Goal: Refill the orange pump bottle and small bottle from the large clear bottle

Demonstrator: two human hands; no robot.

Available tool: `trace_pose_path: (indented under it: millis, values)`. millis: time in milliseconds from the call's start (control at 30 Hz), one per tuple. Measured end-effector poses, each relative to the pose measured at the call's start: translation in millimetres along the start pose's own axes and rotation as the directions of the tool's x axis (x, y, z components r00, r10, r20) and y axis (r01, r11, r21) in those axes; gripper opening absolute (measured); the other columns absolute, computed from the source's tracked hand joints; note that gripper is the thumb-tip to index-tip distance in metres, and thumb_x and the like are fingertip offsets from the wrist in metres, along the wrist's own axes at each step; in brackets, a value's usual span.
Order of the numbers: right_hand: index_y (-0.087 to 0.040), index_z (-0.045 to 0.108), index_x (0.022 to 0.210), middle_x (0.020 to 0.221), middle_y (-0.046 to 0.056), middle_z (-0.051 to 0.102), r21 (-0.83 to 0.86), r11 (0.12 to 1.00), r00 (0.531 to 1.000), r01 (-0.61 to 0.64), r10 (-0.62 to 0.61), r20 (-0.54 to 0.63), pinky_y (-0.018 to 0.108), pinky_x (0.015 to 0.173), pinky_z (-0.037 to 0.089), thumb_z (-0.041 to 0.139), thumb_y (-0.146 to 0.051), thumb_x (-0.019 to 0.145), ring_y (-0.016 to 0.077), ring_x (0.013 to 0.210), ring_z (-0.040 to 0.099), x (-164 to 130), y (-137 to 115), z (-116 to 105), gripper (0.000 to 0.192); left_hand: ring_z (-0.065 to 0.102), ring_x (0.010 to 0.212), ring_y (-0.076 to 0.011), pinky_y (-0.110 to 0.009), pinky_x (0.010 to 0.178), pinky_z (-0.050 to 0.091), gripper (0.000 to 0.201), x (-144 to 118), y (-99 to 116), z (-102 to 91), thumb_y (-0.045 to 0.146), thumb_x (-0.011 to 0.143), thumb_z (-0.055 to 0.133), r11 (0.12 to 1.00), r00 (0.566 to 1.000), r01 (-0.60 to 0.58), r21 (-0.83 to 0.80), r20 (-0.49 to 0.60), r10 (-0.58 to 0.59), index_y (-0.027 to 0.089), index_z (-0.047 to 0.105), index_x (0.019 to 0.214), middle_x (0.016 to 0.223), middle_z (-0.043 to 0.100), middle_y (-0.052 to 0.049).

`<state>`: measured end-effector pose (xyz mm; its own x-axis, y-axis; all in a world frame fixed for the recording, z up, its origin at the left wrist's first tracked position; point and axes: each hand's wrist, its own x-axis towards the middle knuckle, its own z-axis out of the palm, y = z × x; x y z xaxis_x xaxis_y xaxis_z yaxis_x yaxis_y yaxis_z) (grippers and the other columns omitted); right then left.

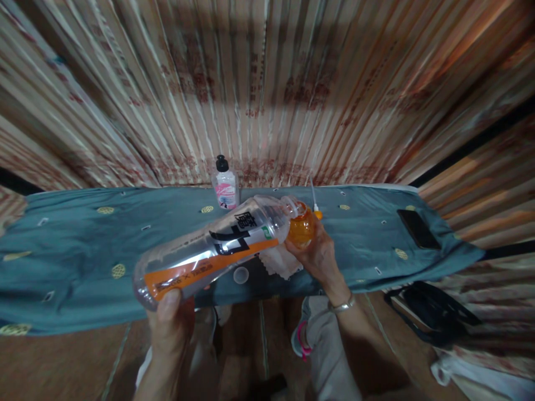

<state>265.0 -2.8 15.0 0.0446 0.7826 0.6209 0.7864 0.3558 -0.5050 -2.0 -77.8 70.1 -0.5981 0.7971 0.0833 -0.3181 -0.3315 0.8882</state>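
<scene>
At seven o'clock in my view, my left hand [171,317] is curled round the base of a clear bottle [200,253], its neck aimed at two o'clock. Beyond, towards twelve, stands a black-capped bottle [226,192]. My right hand [320,253] wraps an orange container [301,229] at the clear bottle's mouth; at three o'clock, a phone [418,229] lies on the worktop [359,248].

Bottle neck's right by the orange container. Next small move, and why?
I'd probably nudge the right hand to square the orange container with the clear bottle: the bottle's neck overlaps it here, contact can't be confirmed, and the left hand grips far away, near the bottle's base.
</scene>
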Motion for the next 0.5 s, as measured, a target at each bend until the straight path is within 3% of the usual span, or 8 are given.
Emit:
trace_pose_path:
  millis: [200, 500]
  values:
    - [-0.009, 0.049, 0.147, 0.126, 0.024, 0.074, -0.003, 1.000, 1.000, 0.021, -0.021, -0.014, 0.053, 0.096, 0.064, 0.076, -0.049, 0.085, 0.0353, 0.113, 0.075, -0.5, 0.3, 0.8, 0.079, 0.059, 0.056, -0.0172, -0.031, 0.050, 0.058, 0.058, 0.0, 0.0, -0.5, 0.055, 0.048, 0.096, 0.999, 1.000, 0.021, 0.030, -0.005, -0.021, 0.024, 0.075, 0.093, 0.078, 0.072, -0.003]
    - [-0.008, 0.049, 0.146, 0.125, 0.024, 0.074, -0.024, 0.999, 1.000, 0.023, -0.023, -0.007, 0.054, 0.095, 0.064, 0.076, -0.050, 0.084, 0.0360, 0.113, 0.075, -0.3, -0.2, 0.1, 0.080, 0.060, 0.058, -0.0183, -0.027, 0.044, 0.055, 0.050, 0.4, 1.5, 0.5, 0.053, 0.049, 0.097, 0.999, 1.000, 0.020, 0.027, -0.001, -0.020, 0.024, 0.074, 0.083, 0.069, 0.067, -0.001]
